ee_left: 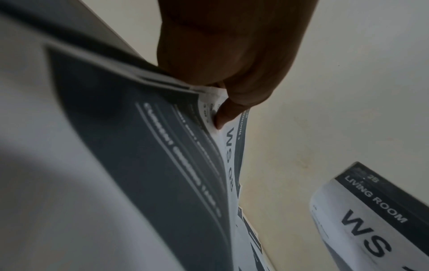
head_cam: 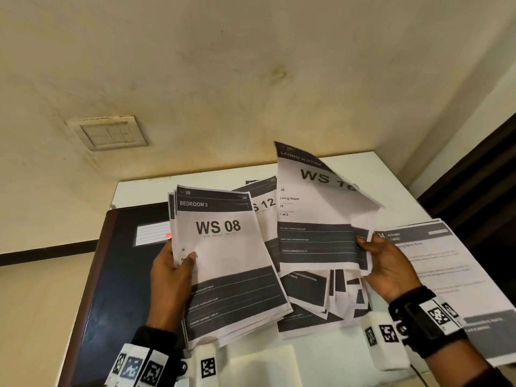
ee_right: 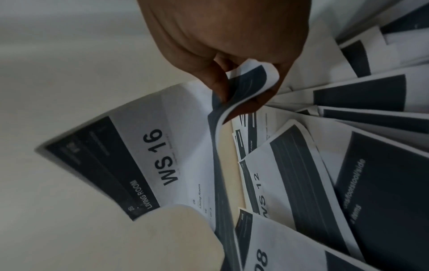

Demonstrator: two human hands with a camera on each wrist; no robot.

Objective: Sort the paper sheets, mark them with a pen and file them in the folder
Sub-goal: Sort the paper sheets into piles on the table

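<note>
A stack of printed sheets (head_cam: 223,263), topped by a page reading "WS 08, Bedroom 3", is gripped by the left hand (head_cam: 170,272), with the thumb pressed on the front of the left edge and the fingers curled behind. The stack is held raised and tilted, long axis running away from the person, header end farthest away, so that the title can be read; this looks like a pile of sheets already sorted. A single sheet marked "WS 16, Living Room" (head_cam: 318,216) is pinched at its lower right corner by the right hand (head_cam: 388,266), between thumb and fingers, and is lifted nearly upright, header uppermost, its top right corner curling over. It is judged to be held up for reading before being assigned to a pile. Between and below the two hands, loose sheets (head_cam: 312,294) are fanned on the white table (head_cam: 391,174), among them one marked "WS 12". Under the left hand a dark blue folder (head_cam: 122,275) lies closed, its label upward. To the right of the right hand another printed page (head_cam: 446,263) lies flat. No pen can be seen.
</note>
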